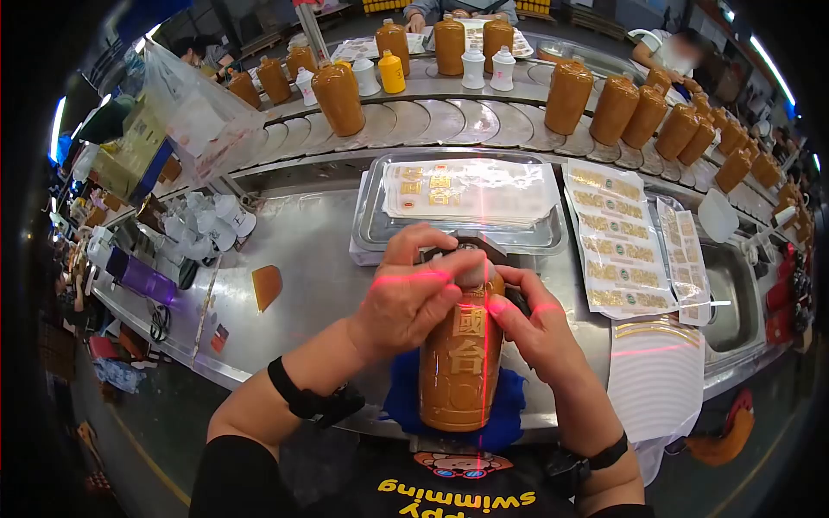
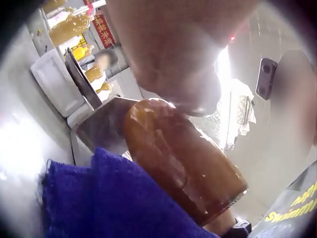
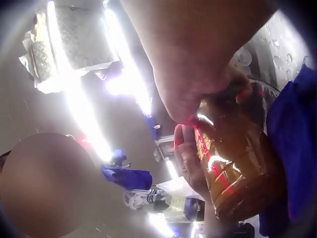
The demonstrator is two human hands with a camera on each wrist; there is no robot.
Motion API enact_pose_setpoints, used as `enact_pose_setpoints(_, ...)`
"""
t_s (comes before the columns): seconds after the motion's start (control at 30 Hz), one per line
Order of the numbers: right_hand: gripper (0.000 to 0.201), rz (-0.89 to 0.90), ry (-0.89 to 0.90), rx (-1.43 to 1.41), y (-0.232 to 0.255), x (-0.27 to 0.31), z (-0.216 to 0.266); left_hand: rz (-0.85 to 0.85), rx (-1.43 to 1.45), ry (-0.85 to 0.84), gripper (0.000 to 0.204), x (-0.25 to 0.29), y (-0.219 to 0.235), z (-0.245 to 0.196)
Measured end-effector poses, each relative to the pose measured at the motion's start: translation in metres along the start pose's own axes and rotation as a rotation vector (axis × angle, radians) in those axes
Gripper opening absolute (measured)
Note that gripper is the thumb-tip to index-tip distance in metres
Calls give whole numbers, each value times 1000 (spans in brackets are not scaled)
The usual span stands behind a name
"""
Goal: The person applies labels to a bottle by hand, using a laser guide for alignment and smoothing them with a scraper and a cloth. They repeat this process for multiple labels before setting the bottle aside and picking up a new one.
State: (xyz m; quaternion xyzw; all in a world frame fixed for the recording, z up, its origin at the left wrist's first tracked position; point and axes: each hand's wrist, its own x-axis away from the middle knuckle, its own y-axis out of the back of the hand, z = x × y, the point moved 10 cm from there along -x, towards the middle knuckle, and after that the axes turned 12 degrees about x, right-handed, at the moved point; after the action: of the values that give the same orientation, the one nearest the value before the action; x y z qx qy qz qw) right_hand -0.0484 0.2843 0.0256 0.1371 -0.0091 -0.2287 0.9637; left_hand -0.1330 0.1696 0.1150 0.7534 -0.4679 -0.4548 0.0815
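Observation:
A glossy brown bottle [image 1: 458, 393] with raised gold characters lies on a blue cloth [image 1: 511, 404], its neck pointing away from the body. My left hand [image 1: 401, 298] reaches across the neck, a whitish covering on one fingertip, which presses the bottle's upper front. On the other side my right hand [image 1: 544, 332] grips the shoulder, thumb on the front. The left wrist view shows the bottle [image 2: 190, 166] beneath my left hand [image 2: 173, 54], beside the cloth [image 2: 114, 188]. In the right wrist view my right hand [image 3: 198, 59] covers the bottle's neck. Red laser lines cross bottle and hands.
Behind the bottle is a metal tray [image 1: 367, 229] with printed sheets [image 1: 484, 186]; more label sheets [image 1: 617, 229] lie to its right, near a sink [image 1: 734, 298]. A curved conveyor [image 1: 423, 125] carries brown bottles [image 1: 338, 99]. At left are a brown shard [image 1: 267, 287] and purple bottle [image 1: 142, 278].

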Motion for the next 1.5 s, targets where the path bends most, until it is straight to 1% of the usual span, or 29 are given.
enact_pose_setpoints(0.03,48,-2,4,2,1,0,0,-24,58,41,34,-3,0,6)
enact_pose_setpoints(0.07,48,-1,-7,5,1,0,0,-45,115,23,31,-5,1,7)
enact_pose_setpoints(0.17,46,-2,-39,5,2,0,2,-73,323,226,32,-2,-2,31)
enact_pose_setpoints(0.23,45,-6,-61,-8,4,-2,3,-147,664,400,31,8,-15,50)
enact_pose_setpoints(0.27,45,-15,-42,25,5,-4,5,-184,835,487,31,13,-23,58)
enact_pose_setpoints(0.37,46,-51,6,108,4,-8,6,-194,1026,519,36,13,-31,55)
enact_pose_setpoints(0.47,47,-73,35,140,4,-10,8,-144,771,514,38,16,-32,62)
enact_pose_setpoints(0.57,47,-67,28,120,4,-10,7,-148,738,556,37,17,-33,65)
enact_pose_setpoints(0.63,47,-71,31,92,4,-10,5,-164,756,561,36,17,-34,66)
enact_pose_setpoints(0.67,43,-60,5,81,4,-10,3,-172,763,563,35,16,-34,66)
enact_pose_setpoints(0.73,34,-37,-43,59,3,-10,2,-210,988,565,34,13,-35,60)
enact_pose_setpoints(0.77,34,-48,-29,84,3,-12,4,-229,1101,565,33,12,-36,58)
enact_pose_setpoints(0.87,35,-77,-4,146,2,-13,7,-195,923,518,32,14,-36,60)
enact_pose_setpoints(0.93,36,-91,-1,175,1,-15,5,-198,937,530,32,15,-36,61)
enact_pose_setpoints(1.07,37,-35,-61,42,-1,-13,0,-199,986,527,32,16,-38,61)
enact_pose_setpoints(1.17,37,-17,-83,-2,-3,-13,-6,-340,1133,466,30,22,-30,63)
enact_pose_setpoints(1.23,38,-10,-85,0,-2,-11,-4,-254,518,147,31,15,-1,27)
enact_pose_setpoints(1.27,38,-12,-59,7,-1,-11,-3,-204,210,-9,32,14,5,5)
enact_pose_setpoints(1.37,38,4,-9,27,0,-9,-3,93,-192,-254,36,13,-12,-28)
enact_pose_setpoints(1.4,38,21,-9,30,2,-7,-3,130,-261,-284,42,13,-13,-30)
enact_pose_setpoints(1.43,38,37,-9,33,5,-4,-3,161,-285,-302,42,14,-14,-34)
enact_pose_setpoints(1.5,36,-163,105,176,36,0,11,216,-333,-334,42,18,-16,-41)
